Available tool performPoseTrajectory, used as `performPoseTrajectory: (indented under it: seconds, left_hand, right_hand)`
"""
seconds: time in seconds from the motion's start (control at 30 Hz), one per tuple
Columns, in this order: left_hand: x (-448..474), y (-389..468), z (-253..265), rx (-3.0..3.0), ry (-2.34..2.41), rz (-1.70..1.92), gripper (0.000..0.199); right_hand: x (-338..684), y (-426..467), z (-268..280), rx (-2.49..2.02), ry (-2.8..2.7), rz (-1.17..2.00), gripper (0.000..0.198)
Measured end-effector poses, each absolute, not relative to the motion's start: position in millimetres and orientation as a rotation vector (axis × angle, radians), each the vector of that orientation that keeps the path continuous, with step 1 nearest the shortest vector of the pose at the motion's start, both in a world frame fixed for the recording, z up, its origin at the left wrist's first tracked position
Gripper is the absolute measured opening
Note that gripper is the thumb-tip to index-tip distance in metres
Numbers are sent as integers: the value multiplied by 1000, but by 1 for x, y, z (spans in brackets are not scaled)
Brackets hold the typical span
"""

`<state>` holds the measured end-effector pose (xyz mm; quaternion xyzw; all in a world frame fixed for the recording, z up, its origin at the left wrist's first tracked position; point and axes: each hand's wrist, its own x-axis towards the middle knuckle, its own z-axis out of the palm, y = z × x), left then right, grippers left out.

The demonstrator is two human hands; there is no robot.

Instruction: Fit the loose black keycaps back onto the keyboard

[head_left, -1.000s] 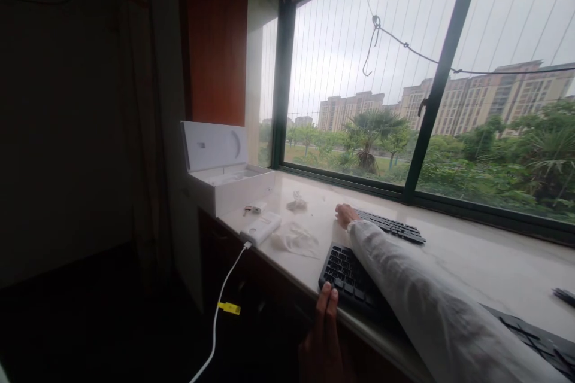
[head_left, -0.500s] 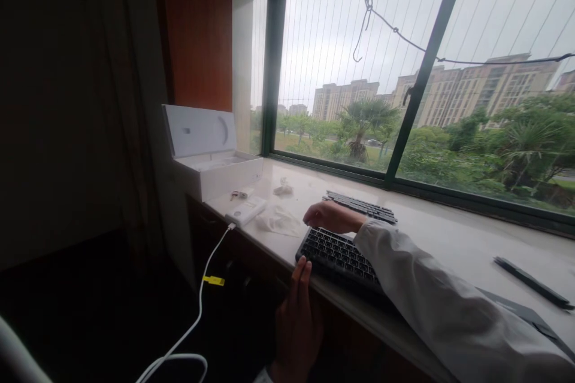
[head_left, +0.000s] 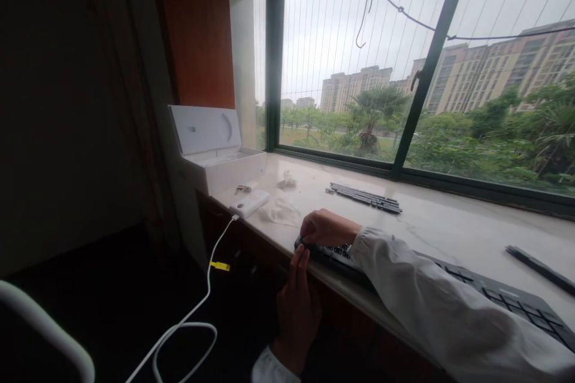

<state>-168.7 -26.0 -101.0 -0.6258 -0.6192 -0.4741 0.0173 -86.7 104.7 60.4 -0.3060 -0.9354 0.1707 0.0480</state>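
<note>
A black keyboard (head_left: 335, 260) lies along the front edge of the window sill, partly under my right hand and sleeve; its visible key places look bare of caps. My right hand (head_left: 330, 226) reaches over it, thumb and fingers pinched at its left corner. From below the sill's edge, my left hand (head_left: 297, 305) holds that same corner with two fingers stretched along it; its thumb is hidden. The fingertips of both hands almost meet. Beyond the sleeve shows a dark panel with a grid of openings (head_left: 498, 293); whether it belongs to the keyboard I cannot tell.
Rows of dark keycaps (head_left: 366, 197) lie behind the keyboard. To the left are crumpled clear plastic (head_left: 281, 212), a white device (head_left: 249, 203) with a white cable (head_left: 207, 293), and an open white box (head_left: 236, 167). A long black bar (head_left: 539, 268) lies at right.
My right hand has moved down and slightly left onto the keyboard's corner, closing in on my left fingertips. The view has shifted, and more of the gridded panel shows at right.
</note>
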Motion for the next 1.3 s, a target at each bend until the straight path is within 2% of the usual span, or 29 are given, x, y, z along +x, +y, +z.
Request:
performPoseTrajectory:
  seconds: [0.57,1.1,1.3]
  left_hand:
    - [-169,-26,-103,-1954,-1937,-1495,73]
    - [-166,-26,-102,-1926,-1965,-1521,75]
    - [-165,-25,-105,-1918,-1962,-1512,73]
  right_hand:
    - [-87,106,61,-823,-2909,468,26]
    - [-83,114,58,-859,-2778,822,25]
    - [-84,114,61,-812,-2832,691,26]
